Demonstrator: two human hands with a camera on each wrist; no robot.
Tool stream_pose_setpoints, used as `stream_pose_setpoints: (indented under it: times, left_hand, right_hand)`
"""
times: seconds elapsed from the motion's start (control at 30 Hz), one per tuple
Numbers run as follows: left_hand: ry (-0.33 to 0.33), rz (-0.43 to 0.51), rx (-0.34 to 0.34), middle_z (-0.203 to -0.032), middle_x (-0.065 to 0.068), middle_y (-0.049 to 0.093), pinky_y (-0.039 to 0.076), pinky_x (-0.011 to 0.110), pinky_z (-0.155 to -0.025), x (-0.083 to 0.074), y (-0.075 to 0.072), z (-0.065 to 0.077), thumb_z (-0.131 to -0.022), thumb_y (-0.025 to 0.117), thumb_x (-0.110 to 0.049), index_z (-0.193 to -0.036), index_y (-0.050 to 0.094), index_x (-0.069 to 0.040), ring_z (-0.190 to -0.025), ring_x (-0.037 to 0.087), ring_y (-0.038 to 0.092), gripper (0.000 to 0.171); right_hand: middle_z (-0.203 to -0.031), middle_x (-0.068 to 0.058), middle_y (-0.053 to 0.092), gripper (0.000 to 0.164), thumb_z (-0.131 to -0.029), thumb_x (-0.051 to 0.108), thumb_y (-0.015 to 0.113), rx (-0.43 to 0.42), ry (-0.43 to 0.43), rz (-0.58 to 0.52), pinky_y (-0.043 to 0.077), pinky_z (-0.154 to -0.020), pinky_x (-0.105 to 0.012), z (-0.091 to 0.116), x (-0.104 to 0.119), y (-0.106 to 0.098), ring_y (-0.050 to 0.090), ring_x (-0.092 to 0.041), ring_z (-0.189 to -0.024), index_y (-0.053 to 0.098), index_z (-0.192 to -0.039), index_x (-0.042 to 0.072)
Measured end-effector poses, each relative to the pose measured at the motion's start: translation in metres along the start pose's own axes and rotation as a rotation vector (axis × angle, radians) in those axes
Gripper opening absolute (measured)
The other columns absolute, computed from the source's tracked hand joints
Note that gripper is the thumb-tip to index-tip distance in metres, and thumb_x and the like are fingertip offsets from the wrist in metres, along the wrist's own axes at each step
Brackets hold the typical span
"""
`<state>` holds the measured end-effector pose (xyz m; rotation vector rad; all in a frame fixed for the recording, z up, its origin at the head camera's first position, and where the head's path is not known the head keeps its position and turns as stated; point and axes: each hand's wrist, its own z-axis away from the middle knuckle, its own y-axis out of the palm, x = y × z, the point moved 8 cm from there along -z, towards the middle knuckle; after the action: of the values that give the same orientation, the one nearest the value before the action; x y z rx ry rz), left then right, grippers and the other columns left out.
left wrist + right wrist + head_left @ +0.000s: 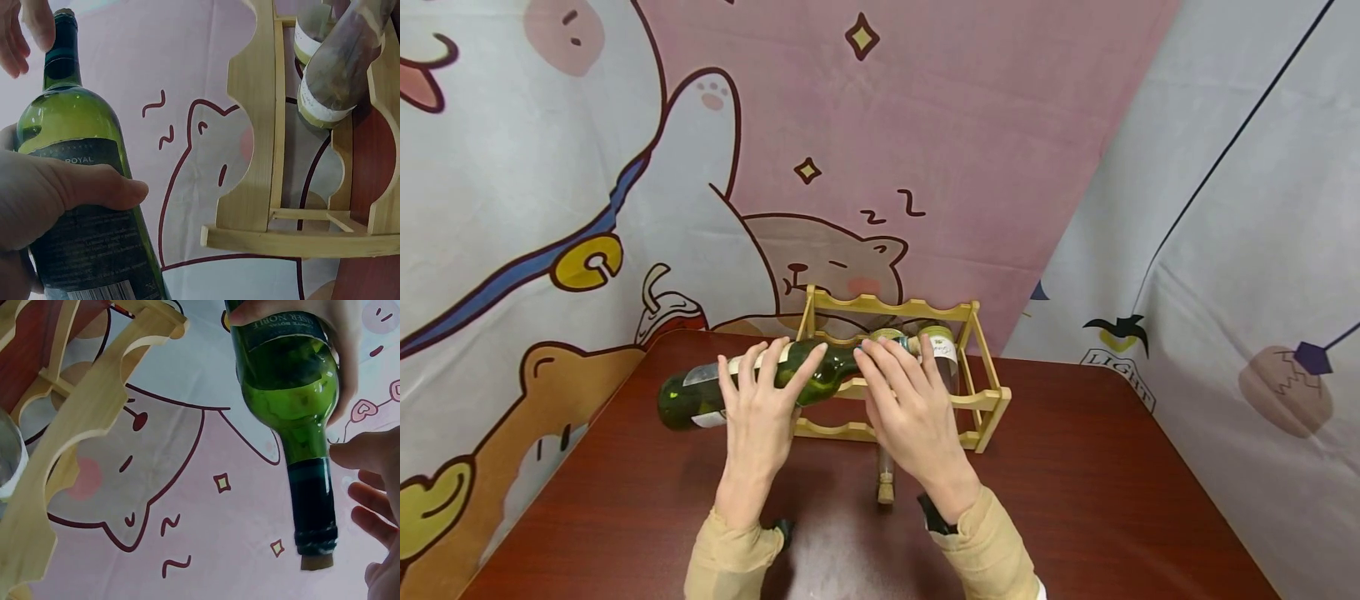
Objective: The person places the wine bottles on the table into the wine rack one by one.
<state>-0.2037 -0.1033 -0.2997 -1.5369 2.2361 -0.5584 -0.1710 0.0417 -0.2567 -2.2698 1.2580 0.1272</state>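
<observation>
A green wine bottle (681,402) with a cork in its neck is held almost level in front of the rack, its base to the left. My left hand (756,425) grips its body, the thumb across the dark label in the left wrist view. My right hand (917,421) is at the neck. In the right wrist view its thumb (359,453) meets or nearly meets the neck, while the other fingers stay loosely bent and apart from the glass. Behind both hands stands a wooden wine rack (992,402) with scalloped rails.
Clear bottles with white labels (942,348) lie in the rack's upper tier. Below, a corked clear neck (886,485) sticks out toward me from the rack. The rack stands on a reddish-brown table (1075,483), with a printed cartoon cloth (970,150) hanging behind.
</observation>
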Motion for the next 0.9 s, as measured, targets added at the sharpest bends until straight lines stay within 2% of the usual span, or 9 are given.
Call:
stream_pose_setpoints:
  times: [0.17,0.27,0.37,0.6,0.73,0.83,0.9]
  left_hand:
    - [0.051,-0.016,-0.028,-0.126,0.014,0.054,0.029,0.074,-0.098,-0.011,0.003,0.001,-0.058,0.084,0.005,-0.132,0.049,-0.041,-0.118,0.037,0.049,0.094]
    - [0.09,-0.015,-0.067,-0.123,0.013,0.055,0.03,0.073,-0.098,-0.016,0.004,0.001,-0.068,0.074,0.009,-0.13,0.051,-0.042,-0.117,0.037,0.051,0.084]
    - [0.116,-0.009,-0.106,-0.122,0.012,0.056,0.031,0.073,-0.098,-0.018,0.005,0.001,-0.075,0.062,0.014,-0.128,0.053,-0.043,-0.116,0.038,0.053,0.078]
    - [0.144,0.003,-0.106,-0.124,0.012,0.056,0.03,0.073,-0.098,-0.019,0.008,0.003,-0.077,0.058,0.017,-0.128,0.053,-0.044,-0.116,0.039,0.053,0.079]
    - [0.167,0.014,-0.103,-0.123,0.012,0.056,0.03,0.074,-0.098,-0.02,0.009,0.004,-0.074,0.06,0.019,-0.128,0.053,-0.044,-0.116,0.039,0.053,0.082]
    - [0.191,0.009,-0.087,-0.124,0.012,0.055,0.03,0.073,-0.099,-0.02,0.01,0.005,-0.073,0.063,0.018,-0.13,0.051,-0.044,-0.117,0.038,0.052,0.084]
    - [0.207,0.007,-0.08,-0.125,0.011,0.055,0.03,0.073,-0.099,-0.02,0.012,0.005,-0.073,0.064,0.017,-0.13,0.05,-0.044,-0.118,0.038,0.052,0.085]
  right_hand:
    - [-0.122,-0.008,0.063,0.037,-0.086,0.012,0.058,0.067,0.009,0.04,0.03,-0.114,-0.051,-0.002,-0.004,0.003,0.055,-0.024,-0.119,0.062,-0.122,0.006]
    - [-0.12,-0.009,0.064,0.04,-0.078,0.009,0.065,0.103,0.016,0.051,0.034,-0.112,-0.049,-0.003,-0.006,0.004,0.057,-0.024,-0.117,0.063,-0.118,0.005]
    - [-0.117,-0.01,0.064,0.041,-0.075,0.009,0.068,0.149,0.021,0.052,0.037,-0.111,-0.045,-0.003,-0.008,0.007,0.058,-0.025,-0.114,0.063,-0.115,0.004]
    - [-0.107,-0.01,0.064,0.041,-0.071,0.009,0.071,0.224,0.015,0.035,0.044,-0.104,-0.041,-0.001,-0.009,0.013,0.059,-0.026,-0.102,0.063,-0.11,0.002]
    - [-0.098,-0.007,0.064,0.038,-0.068,0.012,0.073,0.262,0.014,0.069,0.052,-0.086,-0.035,0.0,-0.009,0.017,0.06,-0.024,-0.092,0.062,-0.103,0.004]
    - [-0.088,-0.005,0.063,0.03,-0.068,0.013,0.073,0.287,0.022,0.088,0.051,-0.068,-0.032,0.001,-0.01,0.02,0.06,-0.023,-0.082,0.062,-0.095,0.006]
    - [-0.082,-0.004,0.062,0.027,-0.068,0.014,0.073,0.299,0.025,0.092,0.049,-0.061,-0.031,0.0,-0.01,0.02,0.059,-0.022,-0.077,0.06,-0.09,0.007]
